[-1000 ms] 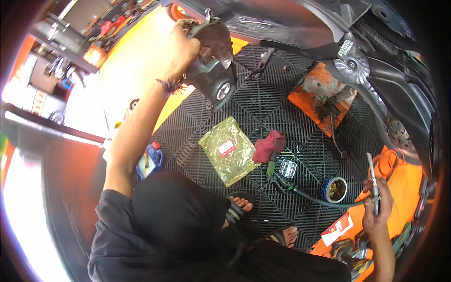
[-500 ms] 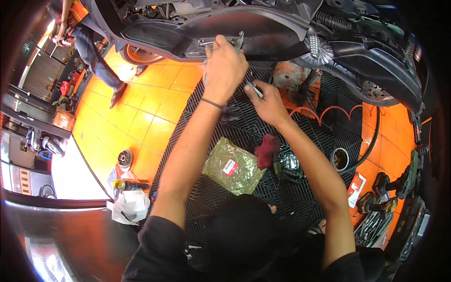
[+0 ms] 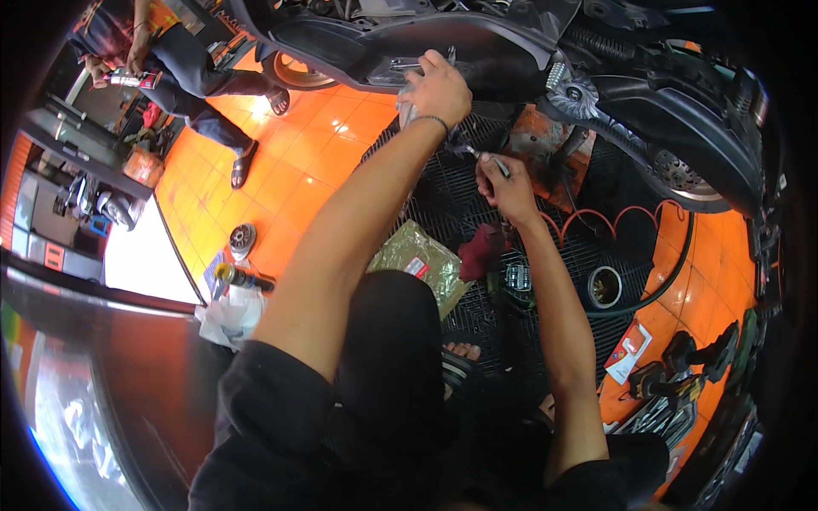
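Note:
My left hand (image 3: 436, 85) reaches up to the dark underside of a scooter (image 3: 409, 34) and closes on a metal bracket (image 3: 405, 64) there. A bit of clear plastic shows under its palm. My right hand (image 3: 504, 186) hovers lower and to the right, above the black grid mat (image 3: 443, 200). It pinches a thin metal tool (image 3: 484, 157) whose tip points up toward my left wrist. A band sits on my left wrist.
On the mat lie a green plastic packet (image 3: 422, 264), a dark red rag (image 3: 481, 249) and a tape roll (image 3: 605, 287). An orange coiled hose (image 3: 596, 220) runs by the rear wheel (image 3: 682, 175). Power tools (image 3: 682, 379) lie at right. Another person (image 3: 183, 60) sits at upper left.
My right hand came from the far lower right up to the scooter's underside, then dropped slightly with the thin tool. My left hand stays raised at the scooter, now on the bracket.

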The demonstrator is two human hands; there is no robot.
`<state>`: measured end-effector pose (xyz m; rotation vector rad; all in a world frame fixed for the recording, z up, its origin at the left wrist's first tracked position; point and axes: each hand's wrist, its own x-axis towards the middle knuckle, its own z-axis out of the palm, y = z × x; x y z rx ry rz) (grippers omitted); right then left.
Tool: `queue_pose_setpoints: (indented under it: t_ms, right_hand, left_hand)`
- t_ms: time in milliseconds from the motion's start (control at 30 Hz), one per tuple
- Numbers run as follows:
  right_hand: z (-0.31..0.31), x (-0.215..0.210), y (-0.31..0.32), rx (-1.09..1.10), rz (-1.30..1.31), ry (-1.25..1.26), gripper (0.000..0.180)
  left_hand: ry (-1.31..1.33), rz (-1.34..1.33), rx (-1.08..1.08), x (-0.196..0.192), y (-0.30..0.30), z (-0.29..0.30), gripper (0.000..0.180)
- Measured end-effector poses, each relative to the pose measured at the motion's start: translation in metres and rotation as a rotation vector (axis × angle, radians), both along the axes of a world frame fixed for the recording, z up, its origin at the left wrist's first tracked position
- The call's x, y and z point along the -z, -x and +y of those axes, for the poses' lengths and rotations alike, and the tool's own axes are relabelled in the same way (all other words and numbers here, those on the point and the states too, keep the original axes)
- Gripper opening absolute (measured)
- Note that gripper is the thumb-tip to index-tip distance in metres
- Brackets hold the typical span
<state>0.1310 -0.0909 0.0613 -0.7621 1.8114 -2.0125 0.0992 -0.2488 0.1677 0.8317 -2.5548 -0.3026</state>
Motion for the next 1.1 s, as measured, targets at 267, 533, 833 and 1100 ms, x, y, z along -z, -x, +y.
queue_pose_setpoints:
  t_ms: [267,533,833,1100]
  right_hand:
    - [0.015,-0.015,0.018,-0.176,-0.139,0.08,0.043]
    - [0.009,0.0,0.017,-0.191,-0.087,-0.021,0.048]
    - [-0.038,0.035,0.009,0.062,0.288,-0.319,0.052]
    - [-0.055,0.031,0.008,-0.188,-0.179,-0.242,0.045]
  left_hand:
    - [0.013,0.048,-0.18,-0.003,-0.02,-0.011,0.061]
    - [0.151,0.177,-0.059,0.009,-0.051,-0.018,0.046]
    - [0.173,0.28,-0.058,0.011,-0.034,-0.016,0.04]
    - [0.126,0.242,-0.088,0.016,-0.021,-0.015,0.045]
